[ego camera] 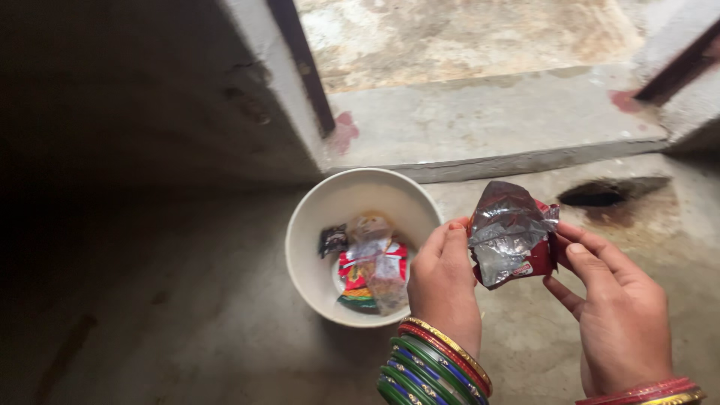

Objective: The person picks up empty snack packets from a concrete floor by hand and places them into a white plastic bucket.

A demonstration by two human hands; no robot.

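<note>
Both my hands hold a crumpled red snack wrapper (512, 234) with its silver inside facing up. My left hand (444, 283) pinches its left edge, and my right hand (616, 309) grips its right side. The wrapper hangs just right of a white plastic bucket (324, 217) that stands on the concrete floor. Inside the bucket lie several empty wrappers (370, 266), red, clear and dark ones. Coloured bangles ring both my wrists.
A raised concrete doorstep (487, 127) runs across the back, with a dark door frame post (304, 64) on its left and another at the far right. A dark hole (596, 196) sits in the floor by the step. The left side lies in deep shadow.
</note>
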